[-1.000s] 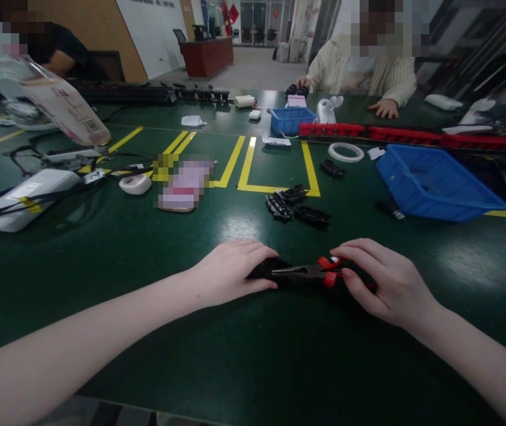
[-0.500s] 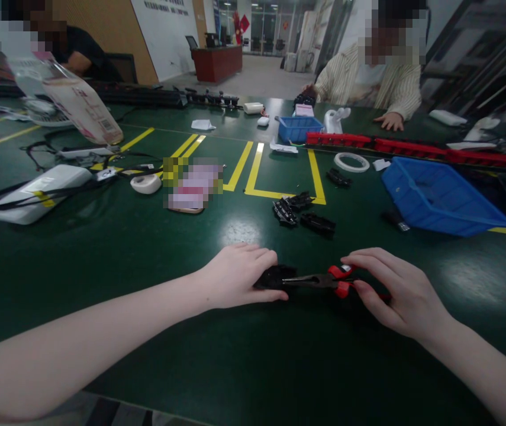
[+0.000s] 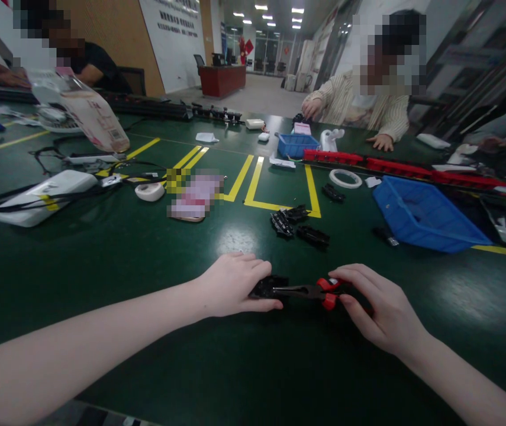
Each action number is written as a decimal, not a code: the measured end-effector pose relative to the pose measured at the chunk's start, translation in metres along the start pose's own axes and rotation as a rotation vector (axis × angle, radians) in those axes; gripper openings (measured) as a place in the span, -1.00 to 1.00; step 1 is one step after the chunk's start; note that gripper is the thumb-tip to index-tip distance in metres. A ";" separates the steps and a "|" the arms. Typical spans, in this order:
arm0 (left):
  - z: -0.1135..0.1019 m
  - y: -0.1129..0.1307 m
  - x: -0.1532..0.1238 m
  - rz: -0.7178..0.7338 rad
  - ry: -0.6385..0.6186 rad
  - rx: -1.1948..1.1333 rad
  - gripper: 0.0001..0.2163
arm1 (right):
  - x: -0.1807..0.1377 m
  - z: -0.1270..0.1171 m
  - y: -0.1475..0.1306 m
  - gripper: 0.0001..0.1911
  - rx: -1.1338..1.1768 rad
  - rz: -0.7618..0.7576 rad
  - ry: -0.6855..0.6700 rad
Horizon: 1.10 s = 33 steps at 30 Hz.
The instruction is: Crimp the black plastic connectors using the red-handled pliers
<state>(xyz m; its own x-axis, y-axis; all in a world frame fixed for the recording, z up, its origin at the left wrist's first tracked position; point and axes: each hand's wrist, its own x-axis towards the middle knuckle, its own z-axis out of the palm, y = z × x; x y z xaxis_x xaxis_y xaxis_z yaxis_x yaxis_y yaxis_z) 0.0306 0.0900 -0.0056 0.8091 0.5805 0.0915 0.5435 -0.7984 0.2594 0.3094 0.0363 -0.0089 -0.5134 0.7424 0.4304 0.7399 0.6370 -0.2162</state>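
Note:
My left hand (image 3: 239, 283) is closed on a small black plastic part (image 3: 264, 288), gripping it against the green table (image 3: 217, 367). The fingers cover much of that part, so its exact kind cannot be made out. My right hand (image 3: 379, 305) holds red-handled needle-nose pliers (image 3: 308, 291) by the grips. The pliers lie level, their jaws pointing left and reaching the black part. Whether the jaw tips clamp it is too small to tell. Several similar black parts (image 3: 312, 236) lie on the table beyond my hands.
A blue bin (image 3: 425, 222) stands at the right, near a roll of white tape (image 3: 345, 178) and a long red strip (image 3: 395, 167). Left are a phone (image 3: 195, 198), a white case with black cables (image 3: 42, 198) and a leaning bottle (image 3: 95, 115). Two people sit across the table.
The camera view has tilted up, so things beyond the table show more. Both hands keep their hold on the black part and the pliers; the right hand sits slightly closer to the left.

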 end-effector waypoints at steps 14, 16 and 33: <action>-0.001 0.001 0.001 -0.005 -0.022 -0.016 -0.62 | -0.005 0.001 0.006 -0.69 0.055 0.020 0.009; -0.001 0.001 0.001 -0.008 -0.021 -0.018 -0.62 | -0.006 0.003 0.005 -0.63 0.049 0.029 0.026; -0.005 0.003 0.002 -0.003 -0.062 -0.009 -0.65 | 0.001 -0.003 -0.001 -0.75 0.056 0.077 0.023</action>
<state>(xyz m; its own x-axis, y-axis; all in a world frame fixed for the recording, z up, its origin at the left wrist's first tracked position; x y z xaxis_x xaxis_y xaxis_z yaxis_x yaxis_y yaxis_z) 0.0329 0.0892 0.0005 0.8201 0.5714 0.0309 0.5440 -0.7952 0.2678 0.3095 0.0352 -0.0054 -0.4451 0.7853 0.4303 0.7509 0.5891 -0.2984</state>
